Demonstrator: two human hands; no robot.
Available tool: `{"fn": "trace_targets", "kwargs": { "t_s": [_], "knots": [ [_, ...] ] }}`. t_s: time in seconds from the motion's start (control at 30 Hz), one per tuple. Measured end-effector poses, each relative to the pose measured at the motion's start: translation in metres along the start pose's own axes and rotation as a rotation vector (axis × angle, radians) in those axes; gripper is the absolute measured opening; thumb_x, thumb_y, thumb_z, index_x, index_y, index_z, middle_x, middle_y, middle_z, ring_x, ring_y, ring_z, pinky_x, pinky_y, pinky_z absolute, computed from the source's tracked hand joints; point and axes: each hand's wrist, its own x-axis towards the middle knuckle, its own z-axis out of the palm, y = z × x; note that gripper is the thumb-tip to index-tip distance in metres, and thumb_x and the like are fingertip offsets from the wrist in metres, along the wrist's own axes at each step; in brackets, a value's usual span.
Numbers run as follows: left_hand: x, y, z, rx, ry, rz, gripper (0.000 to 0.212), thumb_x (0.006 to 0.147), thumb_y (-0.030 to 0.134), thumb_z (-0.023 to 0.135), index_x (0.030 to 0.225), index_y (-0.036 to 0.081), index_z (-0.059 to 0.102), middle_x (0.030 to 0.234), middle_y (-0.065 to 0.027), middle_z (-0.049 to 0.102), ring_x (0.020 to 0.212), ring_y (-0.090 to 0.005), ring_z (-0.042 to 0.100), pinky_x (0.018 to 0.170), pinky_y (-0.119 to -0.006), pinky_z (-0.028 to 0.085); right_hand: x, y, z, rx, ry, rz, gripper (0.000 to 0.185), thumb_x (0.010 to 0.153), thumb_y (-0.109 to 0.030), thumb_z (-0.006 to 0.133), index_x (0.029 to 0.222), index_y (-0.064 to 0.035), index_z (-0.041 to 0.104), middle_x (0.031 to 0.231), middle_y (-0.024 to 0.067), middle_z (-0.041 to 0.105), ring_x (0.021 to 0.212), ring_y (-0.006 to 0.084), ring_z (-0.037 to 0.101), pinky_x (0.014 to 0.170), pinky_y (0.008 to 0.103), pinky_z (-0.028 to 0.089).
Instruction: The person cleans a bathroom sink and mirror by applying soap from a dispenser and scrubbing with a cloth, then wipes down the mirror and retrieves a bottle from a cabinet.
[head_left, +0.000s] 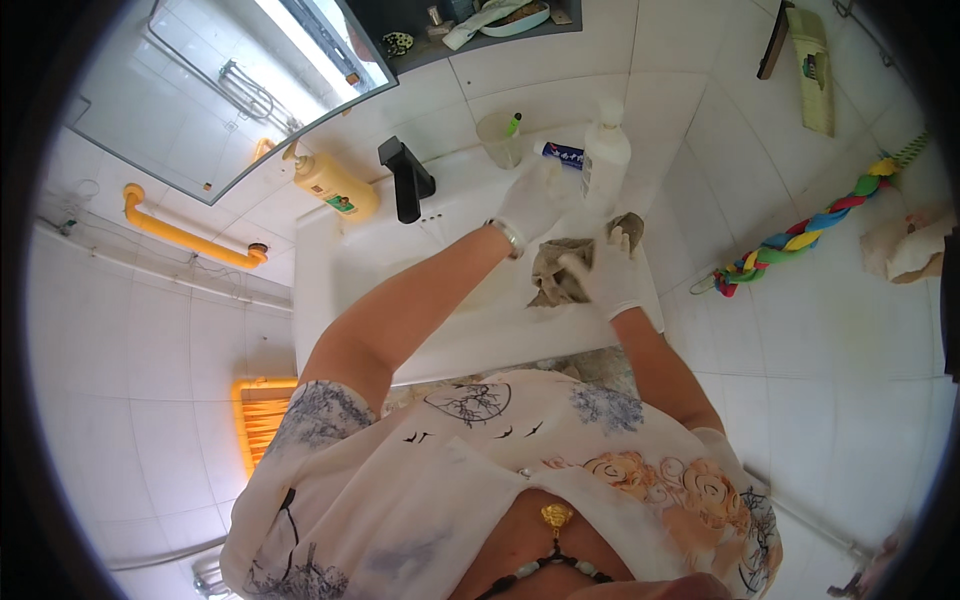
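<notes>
My left hand (534, 196), in a white glove with a bracelet at the wrist, reaches to the back of the white washbasin (352, 315). It is close to a blue-and-white toothpaste tube (562, 154) and a white pump bottle (606, 161); whether its fingers hold anything is unclear. My right hand (611, 277), gloved too, is at the basin's right side, its fingers on a grey-brown cloth (562, 271). The cloth lies crumpled, and a small brown roundish item (626, 229) is just beyond the fingertips. How firmly the right fingers grip the cloth cannot be told.
A black faucet (409, 180) and a yellow pump bottle (337, 186) stand at the back left. A clear cup (499, 141) holds a green-capped item. Above are a mirror cabinet (300, 135) and a dark shelf (450, 45). A braided colourful rope (810, 225) hangs at right.
</notes>
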Motion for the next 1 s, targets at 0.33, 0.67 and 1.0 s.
{"fn": "trace_targets", "kwargs": {
  "t_s": [0.33, 0.67, 1.0],
  "knots": [
    [0.075, 0.025, 0.065, -0.228, 0.295, -0.104, 0.097, 0.058, 0.039, 0.086, 0.13, -0.004, 0.04, 0.117, -0.0192, 0.059, 0.112, -0.0311, 0.058, 0.095, -0.039, 0.048, -0.01, 0.018, 0.028, 0.363, 0.046, -0.266, 0.045, 0.083, -0.025, 0.07, 0.116, 0.0004, 0.055, 0.111, 0.0185, 0.058, 0.105, 0.0356, 0.058, 0.086, 0.0426, 0.049],
    [0.049, -0.01, 0.024, -0.351, 0.297, -0.21, 0.062, 0.073, 0.015, 0.076, 0.125, 0.0, 0.045, 0.109, -0.0142, 0.06, 0.1, -0.023, 0.062, 0.079, -0.032, 0.053, 0.046, -0.016, -0.082, 1.14, 0.393, -0.243, 0.055, 0.083, -0.017, 0.073, 0.126, 0.0022, 0.045, 0.126, 0.015, 0.056, 0.115, 0.0211, 0.056, 0.087, 0.0327, 0.052],
    [-0.008, 0.0, -0.04, -0.793, 0.154, -0.099, 0.074, 0.068, -0.008, 0.064, 0.137, 0.001, 0.04, 0.122, -0.0106, 0.057, 0.113, -0.0236, 0.056, 0.094, -0.033, 0.048, 0.054, 0.032, -0.017, 1.135, -0.467, -0.179, 0.072, 0.079, -0.031, 0.077, 0.136, -0.007, 0.042, 0.127, 0.0092, 0.057, 0.114, 0.0201, 0.057, 0.094, 0.0326, 0.049]
  ]
}}
